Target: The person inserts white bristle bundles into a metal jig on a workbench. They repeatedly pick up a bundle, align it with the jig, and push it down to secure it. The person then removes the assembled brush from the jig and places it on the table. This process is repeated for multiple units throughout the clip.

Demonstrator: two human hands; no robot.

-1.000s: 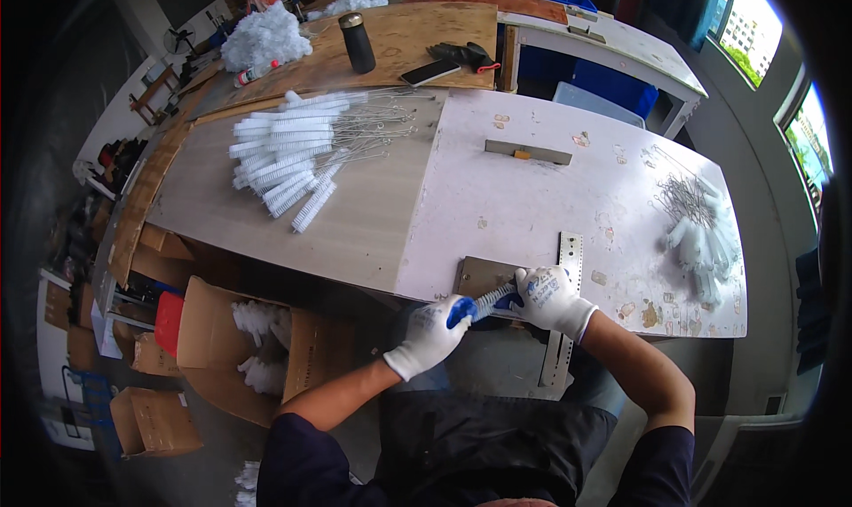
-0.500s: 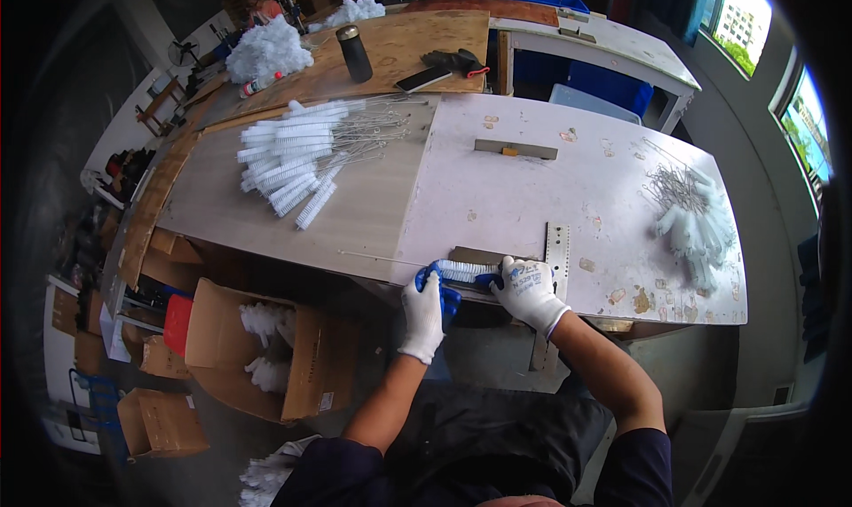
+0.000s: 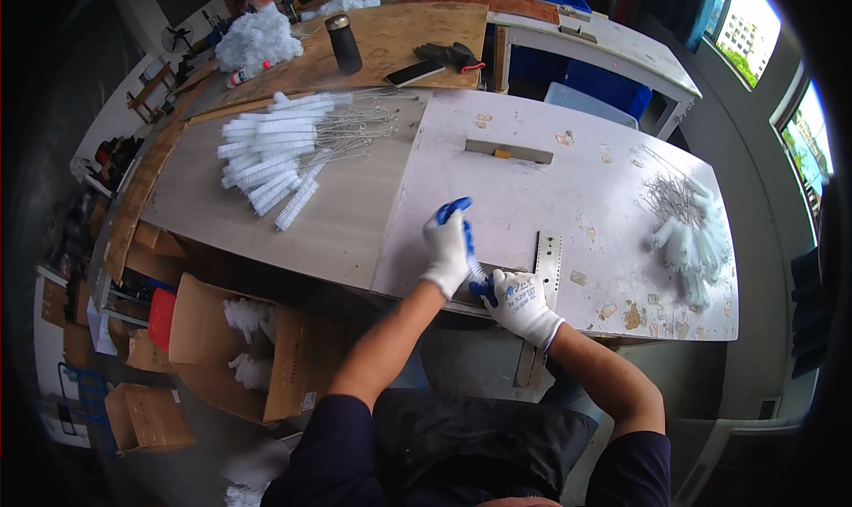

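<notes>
Between my two gloved hands, near the table's front edge, is a brush (image 3: 476, 269) with white bristles, mostly hidden by the gloves. My left hand (image 3: 449, 248), in a white glove with blue palm, is closed round its upper part. My right hand (image 3: 522, 305), gloved the same way, pinches the lower end at the edge. The brush now slants upward toward my left hand; its wire cannot be made out. Beside my right hand, a perforated metal strip (image 3: 548, 257) crosses the table edge.
White-bristled brushes with wire stems (image 3: 271, 157) lie in a pile at left, and another bundle (image 3: 688, 241) at right. A metal bar (image 3: 508, 151) rests farther back. Beyond are a black bottle (image 3: 343, 46) and a phone (image 3: 414, 72). An open carton (image 3: 297, 365) stands below left.
My left hand has risen and moved away from the edge, tilting the brush from lying level to slanting up. My right hand stays near the edge. The whole view has shifted slightly.
</notes>
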